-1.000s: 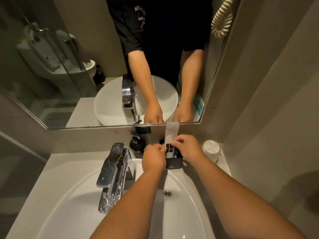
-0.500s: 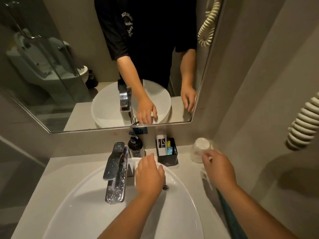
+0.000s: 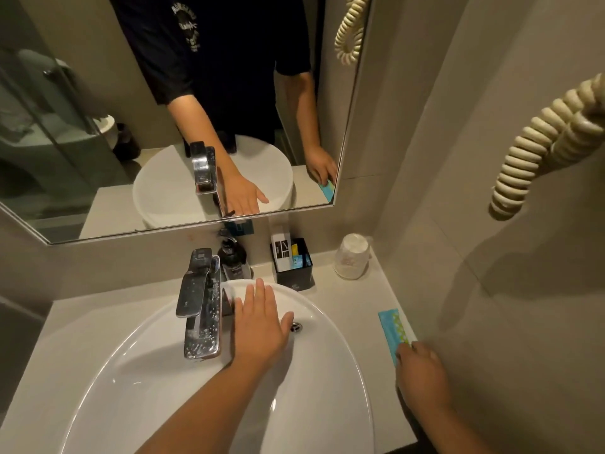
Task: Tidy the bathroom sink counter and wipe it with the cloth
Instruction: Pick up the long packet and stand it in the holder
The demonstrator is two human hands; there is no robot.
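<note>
My left hand (image 3: 260, 326) lies flat and open over the white sink basin (image 3: 137, 381), fingers spread near the drain (image 3: 295, 327). My right hand (image 3: 420, 375) is at the right edge of the beige counter (image 3: 353, 299), its fingers resting on the near end of a long turquoise packet (image 3: 393, 329) that lies flat there; whether it grips the packet is unclear. A black organiser box (image 3: 294, 273) with a white packet and small sachets stands behind the basin. An upturned wrapped cup (image 3: 352, 260) stands at the back right. No cloth is visible.
A chrome faucet (image 3: 198, 306) rises at the basin's back left, with a dark pump bottle (image 3: 232, 257) behind it. The mirror (image 3: 98, 126) spans the wall above. A coiled cream cord (image 3: 540, 139) hangs on the right wall.
My right hand left the organiser box, passed the cup and came back along the right edge to the turquoise packet. My left hand dropped from the box onto the basin. The view shifted right.
</note>
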